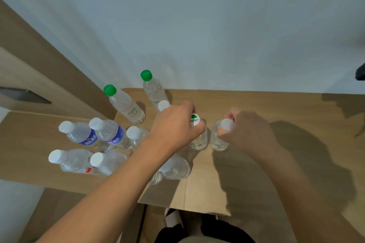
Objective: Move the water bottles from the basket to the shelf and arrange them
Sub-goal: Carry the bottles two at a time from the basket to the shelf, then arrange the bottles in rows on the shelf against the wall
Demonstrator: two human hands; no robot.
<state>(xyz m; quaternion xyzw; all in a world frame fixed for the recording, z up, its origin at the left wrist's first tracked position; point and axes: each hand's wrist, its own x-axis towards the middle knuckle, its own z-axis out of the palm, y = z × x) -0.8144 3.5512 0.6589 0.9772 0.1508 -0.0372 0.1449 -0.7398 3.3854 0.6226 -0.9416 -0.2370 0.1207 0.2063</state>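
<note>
Several clear water bottles stand on the wooden shelf top. My left hand grips the neck of a bottle with a green-and-white cap. My right hand grips a white-capped bottle just beside it. Two green-capped bottles stand at the back near the wall. Two blue-labelled bottles and other white-capped ones cluster at the left, partly under my left forearm. No basket is in view.
A white wall rises behind the shelf. A brown wooden panel slopes along the left. The shelf's front edge lies below my arms, with dark clothing and a shoe beneath it. Bare wood extends to the right of my right hand.
</note>
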